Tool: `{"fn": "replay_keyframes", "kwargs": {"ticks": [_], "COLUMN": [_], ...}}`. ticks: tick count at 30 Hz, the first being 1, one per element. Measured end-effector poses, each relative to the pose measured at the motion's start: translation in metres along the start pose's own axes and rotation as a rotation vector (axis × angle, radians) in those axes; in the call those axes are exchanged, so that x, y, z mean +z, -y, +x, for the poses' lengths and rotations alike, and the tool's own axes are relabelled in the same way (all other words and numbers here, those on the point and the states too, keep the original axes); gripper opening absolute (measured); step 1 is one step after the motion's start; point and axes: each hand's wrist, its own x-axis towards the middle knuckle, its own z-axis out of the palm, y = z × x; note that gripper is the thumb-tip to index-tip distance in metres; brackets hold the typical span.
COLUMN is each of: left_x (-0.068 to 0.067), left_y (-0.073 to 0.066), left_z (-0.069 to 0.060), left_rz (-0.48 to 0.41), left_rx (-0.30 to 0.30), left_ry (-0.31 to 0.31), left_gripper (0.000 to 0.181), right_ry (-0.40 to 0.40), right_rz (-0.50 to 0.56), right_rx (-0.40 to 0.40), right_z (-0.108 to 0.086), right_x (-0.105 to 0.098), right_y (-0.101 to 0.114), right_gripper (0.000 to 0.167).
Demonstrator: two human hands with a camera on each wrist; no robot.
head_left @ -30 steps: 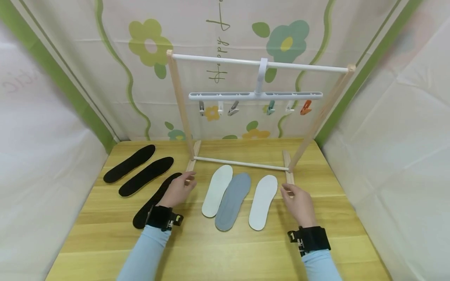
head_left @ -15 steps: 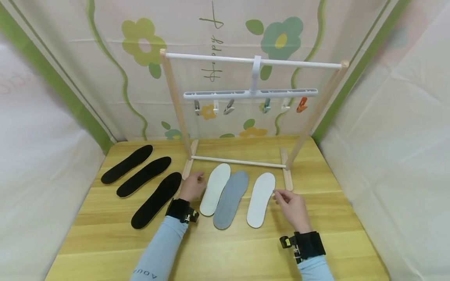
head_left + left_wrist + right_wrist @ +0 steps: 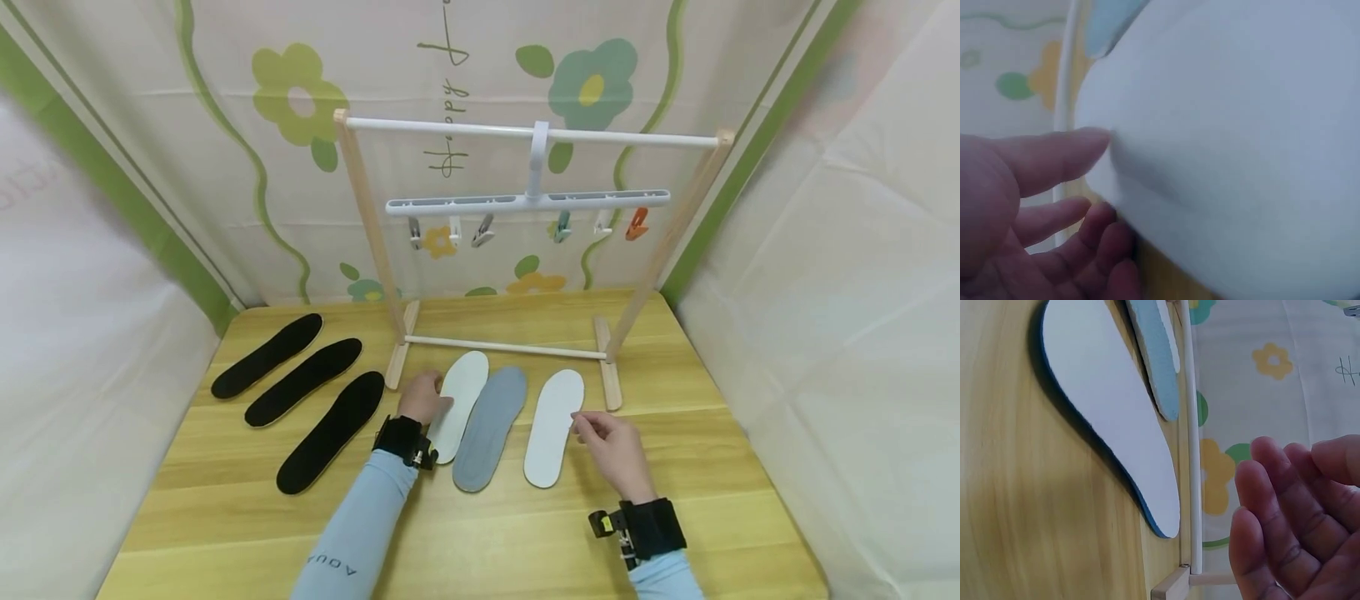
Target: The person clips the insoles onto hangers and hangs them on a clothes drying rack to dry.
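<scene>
My left hand (image 3: 423, 398) is at the left edge of a white insole (image 3: 462, 397). In the left wrist view the thumb (image 3: 1066, 156) reaches over the insole's top face, and the loosely bent fingers lie by its edge, with a gap between thumb and index. A grey-blue insole (image 3: 491, 429) lies alongside, partly touching the first. My right hand (image 3: 613, 450) hovers by the right edge of another white insole (image 3: 553, 429); in the right wrist view its fingers (image 3: 1285, 531) are loosely bent and hold nothing. This insole has a dark blue side.
Several black insoles (image 3: 330, 433) lie on the left of the wooden table (image 3: 480, 542). Behind stands a wooden rack with a white top bar (image 3: 450, 127). From it hangs a white hanger (image 3: 528, 202) with several clips (image 3: 636, 225). Cloth walls (image 3: 840, 333) enclose the table.
My left hand has moved right, from over the nearest black insole to the left white insole. The right hand has come slightly left, closer to the right white insole. The view has shifted a little.
</scene>
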Motion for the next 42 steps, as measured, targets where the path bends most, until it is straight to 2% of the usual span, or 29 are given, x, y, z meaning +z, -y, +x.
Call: {"fn": "replay_keyframes", "kwargs": {"ticks": [4,11,14,17,22,25,28,31,35,42], "left_x": [0.002,0.005,0.004,0.001,-0.008,-0.014,-0.022,-0.035,-0.056,-0.084], "left_y": [0.0,-0.001,-0.001,0.001,0.004,0.006,0.006,0.004,0.002,-0.008], "left_z": [0.0,-0.001,-0.004,-0.008,-0.015,-0.02,-0.027,-0.038,-0.051,-0.066], "left_rz": [-0.012,-0.008,-0.036,-0.14,-0.371,-0.455,-0.516,-0.559,-0.601,-0.732], "left_rx": [-0.012,0.007,-0.016,-0.048,-0.09,-0.126,-0.151,-0.141,-0.133,-0.093], "left_ry": [-0.005,-0.022,-0.003,0.023,0.027,-0.017,-0.09,-0.172,-0.251,-0.326], "left_gripper": [0.051,0.046,0.05,0.052,0.036,0.032,0.031,0.032,0.033,0.032], "right_ry": [0.017,0.019,0.025,0.018,0.01,0.022,0.03,0.037,0.058,0.108], "right_rz": [0.012,0.038,0.044,0.035,0.034,0.05,0.063,0.071,0.074,0.09], "right_rx": [0.007,-0.022,-0.046,-0.06,-0.094,-0.112,-0.128,-0.145,-0.202,-0.332], "right_z": [0.0,0.005,0.008,0.011,0.019,0.023,0.027,0.031,0.041,0.063], "right_x": [0.002,0.006,0.009,0.013,0.021,0.026,0.03,0.033,0.035,0.036], "right_y": [0.004,0.013,0.016,0.021,0.03,0.036,0.043,0.05,0.066,0.104], "right_gripper": [0.027,0.026,0.026,0.022,0.021,0.021,0.021,0.021,0.024,0.026]}}
